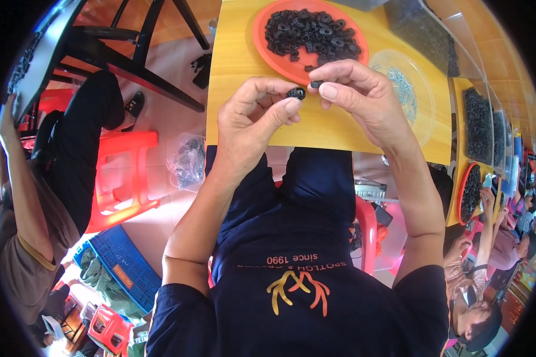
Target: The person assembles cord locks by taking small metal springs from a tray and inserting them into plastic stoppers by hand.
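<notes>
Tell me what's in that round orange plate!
Lots of small black pieces are heaped in the orange plate. Whatever lies under the top ones is covered, and the right hand hides some of the plate's rim.

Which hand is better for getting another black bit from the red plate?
Probably the right hand: it looks nearer the red plate. The left hand sits farther back. Each pinches a small black piece.

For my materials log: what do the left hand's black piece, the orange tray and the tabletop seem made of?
Black piece: perhaps plastic or rubber, glinting slightly; too small to settle. Orange tray: probably plastic, smooth, given its evenly coloured moulded rim. Tabletop: wood or wood-look laminate, satin, judging by faint grain-like streaks.
</notes>
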A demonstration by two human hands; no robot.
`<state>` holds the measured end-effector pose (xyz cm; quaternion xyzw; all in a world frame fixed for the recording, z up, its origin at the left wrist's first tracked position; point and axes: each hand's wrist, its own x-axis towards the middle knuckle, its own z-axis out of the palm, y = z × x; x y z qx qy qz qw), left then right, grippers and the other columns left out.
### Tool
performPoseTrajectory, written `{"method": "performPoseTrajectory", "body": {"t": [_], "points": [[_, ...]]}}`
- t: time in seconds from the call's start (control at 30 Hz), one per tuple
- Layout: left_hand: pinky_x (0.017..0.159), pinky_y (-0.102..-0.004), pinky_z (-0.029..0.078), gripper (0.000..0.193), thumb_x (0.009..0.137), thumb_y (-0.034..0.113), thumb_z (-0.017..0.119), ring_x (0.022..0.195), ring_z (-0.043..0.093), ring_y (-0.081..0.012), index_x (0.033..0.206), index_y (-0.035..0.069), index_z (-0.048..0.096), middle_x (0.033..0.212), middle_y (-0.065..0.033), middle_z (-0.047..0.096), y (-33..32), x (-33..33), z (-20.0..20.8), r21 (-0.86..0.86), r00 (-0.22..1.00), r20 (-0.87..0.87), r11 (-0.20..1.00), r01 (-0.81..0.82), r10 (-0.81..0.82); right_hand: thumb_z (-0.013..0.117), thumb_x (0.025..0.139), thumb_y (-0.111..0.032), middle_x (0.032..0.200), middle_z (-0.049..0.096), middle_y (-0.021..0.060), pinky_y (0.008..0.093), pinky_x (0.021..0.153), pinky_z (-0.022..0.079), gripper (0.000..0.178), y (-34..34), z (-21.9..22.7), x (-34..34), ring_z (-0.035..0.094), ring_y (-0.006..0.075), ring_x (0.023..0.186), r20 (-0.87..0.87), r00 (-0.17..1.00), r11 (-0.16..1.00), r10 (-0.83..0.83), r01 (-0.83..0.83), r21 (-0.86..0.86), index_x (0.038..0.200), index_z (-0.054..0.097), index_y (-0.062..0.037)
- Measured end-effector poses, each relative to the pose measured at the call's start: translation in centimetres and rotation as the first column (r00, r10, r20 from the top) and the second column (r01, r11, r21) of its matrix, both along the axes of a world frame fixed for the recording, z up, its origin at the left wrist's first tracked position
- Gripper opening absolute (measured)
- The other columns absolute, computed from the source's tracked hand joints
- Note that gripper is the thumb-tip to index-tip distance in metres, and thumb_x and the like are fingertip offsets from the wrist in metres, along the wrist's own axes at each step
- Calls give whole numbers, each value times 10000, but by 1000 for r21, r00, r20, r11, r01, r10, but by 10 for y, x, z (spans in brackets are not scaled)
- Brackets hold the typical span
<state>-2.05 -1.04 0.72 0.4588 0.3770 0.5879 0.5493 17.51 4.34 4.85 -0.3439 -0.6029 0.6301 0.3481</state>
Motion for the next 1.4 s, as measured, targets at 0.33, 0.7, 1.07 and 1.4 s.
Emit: {"method": "performPoseTrajectory", "body": {"t": [0.33,0.7,1.07,1.4], "points": [[835,-248,505,167,894,-16,655,943,620,-111,1055,-29,615,1061,-83,640,-2,11,-3,79,990,130,995,-60,50,658,917,-77,962,666,18,236,747,497,178,-17,-25,-14,629,88,890,-97,984,985,-152,159,71,1083,669,-11],[838,-245,505,176,891,-12,663,919,629,-107,1063,-27,628,995,-68,669,-1,16,-2,103,981,-96,982,-156,166,716,781,14,902,645,123,340,657,546,206,-19,-27,-23,656,270,780,196,866,517,-460,82,852,977,653,6],[758,-250,528,166,894,38,678,856,655,-115,1046,-17,640,922,-72,686,8,6,-18,-73,996,86,997,9,-3,684,901,-151,889,669,-9,182,584,412,163,-16,-1,-13,539,29,696,-88,980,980,-178,168,-109,1022,692,-42],[738,-258,549,164,887,43,685,808,677,-139,1033,-17,638,916,-84,690,10,9,-17,-53,983,178,997,62,-52,691,900,-227,790,612,-36,175,558,362,195,-19,-16,-14,481,24,646,-173,958,931,-230,165,-325,998,680,-58]]}}
